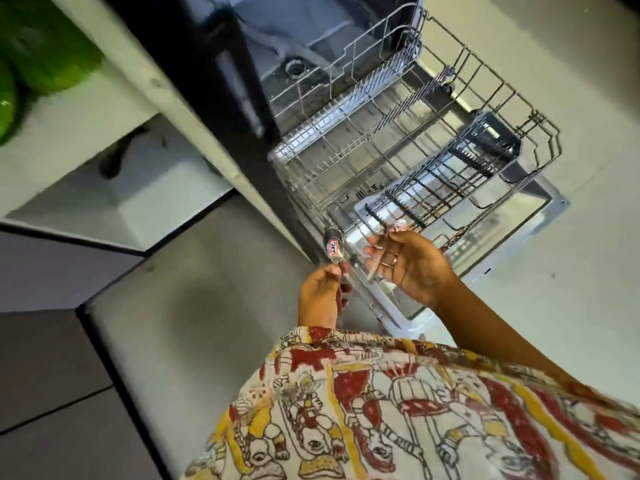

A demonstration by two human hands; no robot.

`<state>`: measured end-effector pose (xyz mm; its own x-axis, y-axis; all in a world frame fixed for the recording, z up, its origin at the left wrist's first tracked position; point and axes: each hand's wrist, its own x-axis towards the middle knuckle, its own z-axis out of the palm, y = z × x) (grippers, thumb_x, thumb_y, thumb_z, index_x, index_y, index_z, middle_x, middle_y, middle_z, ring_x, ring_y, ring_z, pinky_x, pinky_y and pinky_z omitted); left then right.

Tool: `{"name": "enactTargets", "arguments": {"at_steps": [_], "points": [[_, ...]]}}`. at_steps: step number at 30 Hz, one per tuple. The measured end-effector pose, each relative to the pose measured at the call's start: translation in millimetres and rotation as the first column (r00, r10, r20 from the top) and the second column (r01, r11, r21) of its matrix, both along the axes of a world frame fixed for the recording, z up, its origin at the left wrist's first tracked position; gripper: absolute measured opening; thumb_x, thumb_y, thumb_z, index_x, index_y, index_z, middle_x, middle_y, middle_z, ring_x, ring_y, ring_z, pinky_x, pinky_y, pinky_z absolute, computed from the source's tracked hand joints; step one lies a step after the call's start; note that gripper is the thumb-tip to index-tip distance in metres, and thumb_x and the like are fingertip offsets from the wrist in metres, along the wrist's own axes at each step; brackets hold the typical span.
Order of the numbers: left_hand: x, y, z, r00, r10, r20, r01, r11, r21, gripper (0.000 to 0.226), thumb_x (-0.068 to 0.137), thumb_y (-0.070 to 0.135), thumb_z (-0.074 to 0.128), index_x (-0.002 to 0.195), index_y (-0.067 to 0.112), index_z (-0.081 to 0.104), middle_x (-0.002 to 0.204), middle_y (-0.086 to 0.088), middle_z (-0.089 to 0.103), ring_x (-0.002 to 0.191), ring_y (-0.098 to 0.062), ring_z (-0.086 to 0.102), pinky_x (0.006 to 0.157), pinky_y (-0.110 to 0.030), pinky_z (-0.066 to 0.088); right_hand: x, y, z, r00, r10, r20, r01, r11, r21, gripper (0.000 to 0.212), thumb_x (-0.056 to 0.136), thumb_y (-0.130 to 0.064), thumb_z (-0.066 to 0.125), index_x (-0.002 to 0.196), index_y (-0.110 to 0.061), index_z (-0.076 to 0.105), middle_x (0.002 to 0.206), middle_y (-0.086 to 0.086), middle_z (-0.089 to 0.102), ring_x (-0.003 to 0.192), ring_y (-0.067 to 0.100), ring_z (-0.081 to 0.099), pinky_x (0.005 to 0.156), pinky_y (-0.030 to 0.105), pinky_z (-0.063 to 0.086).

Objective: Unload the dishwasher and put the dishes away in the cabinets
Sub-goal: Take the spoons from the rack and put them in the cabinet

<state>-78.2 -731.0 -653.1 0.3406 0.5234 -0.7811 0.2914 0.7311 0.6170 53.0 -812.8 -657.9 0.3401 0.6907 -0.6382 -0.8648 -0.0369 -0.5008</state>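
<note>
A: Steel spoon (333,249), red-edged sticker on its bowl, just off the near corner of the wire rack (346,157). Left hand (322,292) pinches the handle, and the bowl points up toward the rack.
B: Right hand?
A: Right hand (414,268) is beside the left, over the rack's near edge. Fingers are curled round a thin utensil (375,268). It's too blurred to tell what kind. There's a ring on one finger.
B: Rack position?
A: Rolled out of the dishwasher (304,36), sitting over the open door (547,199). A dark cutlery basket (485,147) stands inside the rack, on its right side.
B: What's around the rack?
A: A white counter edge (173,88) runs along the rack's left side. Something green (45,39) sits beyond it, well away from the rack. From where I stand, the person's red-and-yellow printed garment (381,410) is on the near side of the rack, below both hands.
</note>
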Motion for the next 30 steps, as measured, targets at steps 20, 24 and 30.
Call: {"name": "enactTargets", "arguments": {"at_steps": [20,24,30], "points": [[-224,20,32,0.948,0.304,-0.093,-0.282,0.939,0.195,0.011,0.082,0.01,0.07,0.073,0.016,0.07,0.062,0.0,0.065,0.056,-0.013,0.057,0.053,-0.023,0.049,-256,74,23,0.782,0.531,0.326,-0.411,0.833,-0.371,0.007,0.09,-0.021,0.061,0.091,-0.014,0.063,0.06,0.0,0.042,0.045,0.007,0.033,0.043,0.024,0.024],[-259,40,38,0.885,0.464,-0.038,-0.446,0.869,0.216,0.005,0.081,0.006,0.069,0.086,0.006,0.072,0.075,-0.007,0.068,0.065,-0.013,0.062,0.06,-0.019,0.053,-288,108,33,0.784,0.556,0.276,-0.45,0.816,-0.364,0.008,0.092,-0.018,0.058,0.086,-0.015,0.061,0.065,0.0,0.047,0.049,0.007,0.035,0.042,0.019,0.028],[-302,88,59,0.873,0.477,0.098,-0.481,0.811,0.332,0.021,0.088,0.0,0.058,0.103,0.01,0.069,0.095,0.001,0.07,0.089,-0.005,0.064,0.078,-0.009,0.052,-314,166,63,0.903,0.387,0.187,-0.328,0.901,-0.283,0.019,0.099,-0.015,0.042,0.084,-0.014,0.052,0.067,0.004,0.051,0.058,0.01,0.043,0.054,0.02,0.038]]}}
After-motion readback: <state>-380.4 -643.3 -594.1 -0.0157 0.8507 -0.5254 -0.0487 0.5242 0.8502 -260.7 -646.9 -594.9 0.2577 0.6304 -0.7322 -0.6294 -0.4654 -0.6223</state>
